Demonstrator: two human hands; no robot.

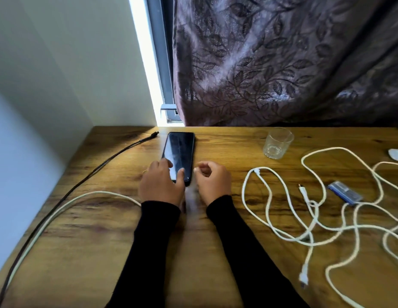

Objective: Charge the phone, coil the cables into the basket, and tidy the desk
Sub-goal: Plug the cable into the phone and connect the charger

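At the far left of the frame a black cable (67, 192) and a white cable (40, 232) run side by side up the wooden desk (109, 252); both look limp and light, likely to coil easily if taken near the plug and fed through the fingers. The black one ends in a small plug (154, 134) just beside the phone's upper left corner, unconnected. The white one curves toward the wrists and disappears behind the left sleeve, so its end cannot be seen.

The phone (179, 152) lies flat at centre, screen dark; it looks rigid and smooth (probably slippery on its glass face), best held by its long edges. The left hand (160, 185) holds its lower end, thumb and fingers curled onto it. The right hand (212, 182) sits just beside the phone's lower right corner, fingers curled; something pale shows at its fingertips, but blur makes it impossible to tell whether it pinches anything.

Right of centre stands a clear glass (277, 143), fragile. A tangle of white cords (313, 207) sprawls lower right, cut off by the frame edge. No basket is in view.
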